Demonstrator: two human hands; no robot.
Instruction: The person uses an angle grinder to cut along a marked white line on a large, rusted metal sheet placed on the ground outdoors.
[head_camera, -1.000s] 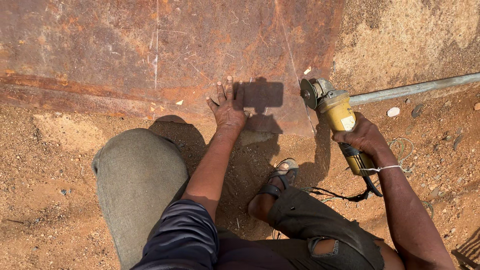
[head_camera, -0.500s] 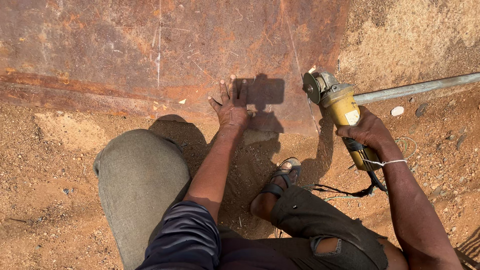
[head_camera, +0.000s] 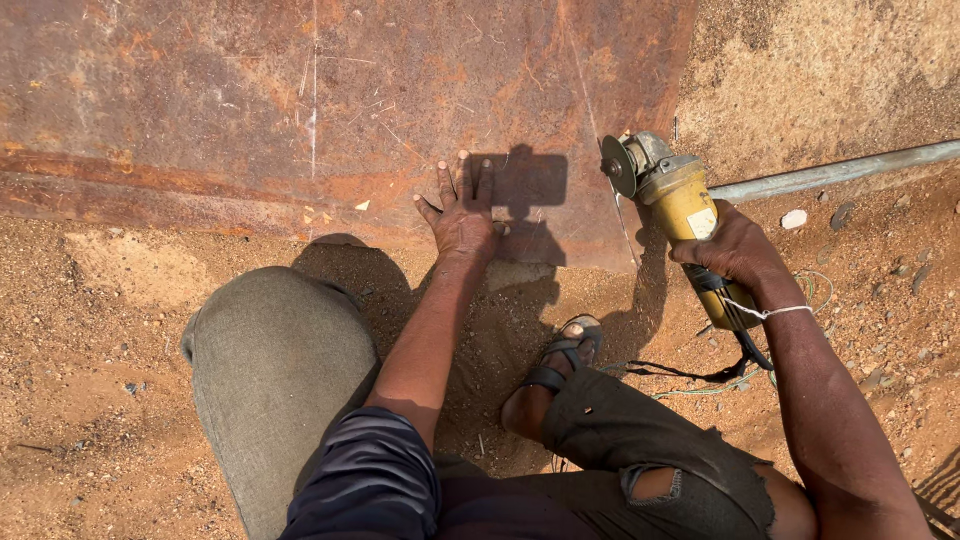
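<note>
A large rusty steel sheet (head_camera: 300, 100) lies flat on the sandy ground. My left hand (head_camera: 462, 212) presses palm down on its near edge, fingers spread. A yellow angle grinder (head_camera: 680, 205) is gripped by my right hand (head_camera: 735, 250) around its body. Its cutting disc (head_camera: 617, 166) stands on edge over a thin scribed line near the sheet's right end. The grinder's black cord (head_camera: 700, 372) trails back beside my right leg.
A grey metal pipe (head_camera: 840, 170) lies on the dirt to the right of the sheet. My sandalled foot (head_camera: 560, 365) rests just below the sheet's edge. Small stones (head_camera: 793, 217) scatter on the reddish soil around.
The view has shifted slightly; the grinder has moved a little lower and nearer the scribed line. My left hand stays pressed on the sheet.
</note>
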